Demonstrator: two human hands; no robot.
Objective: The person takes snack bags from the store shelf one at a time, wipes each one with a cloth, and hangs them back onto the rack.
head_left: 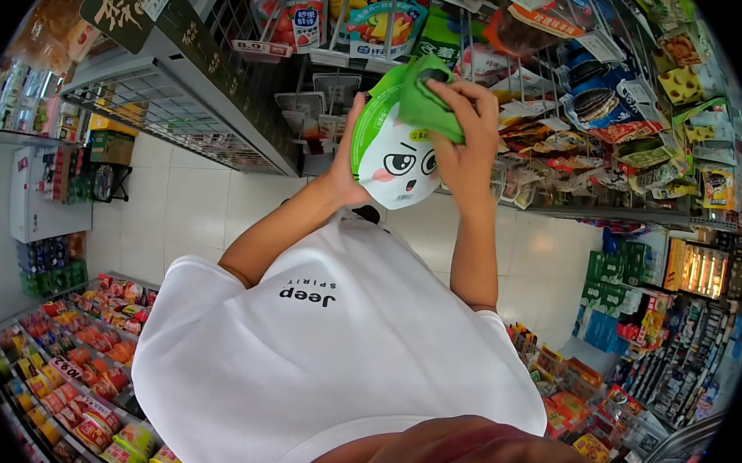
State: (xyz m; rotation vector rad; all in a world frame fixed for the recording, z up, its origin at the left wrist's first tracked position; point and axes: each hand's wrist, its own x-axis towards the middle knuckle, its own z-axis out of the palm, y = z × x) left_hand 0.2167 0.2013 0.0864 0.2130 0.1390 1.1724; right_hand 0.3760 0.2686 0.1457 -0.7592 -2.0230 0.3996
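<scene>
Head view: cartoon-faced package (394,171) held up near snack shelf (329,59), side gripped by left hand (344,175); green cloth (421,107) pinched in right hand (470,134) against package's upper part. Package could be tipped or dropped if pressed hard by cloth while supported mainly from one side.

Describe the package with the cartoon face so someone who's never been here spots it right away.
Find the white shirt, then follow the arms up. Between the left hand and right hand, partly under a green cloth, is a rounded green-and-white package. Big scowling cartoon eyes set it apart from the bagged snacks beyond.
</scene>
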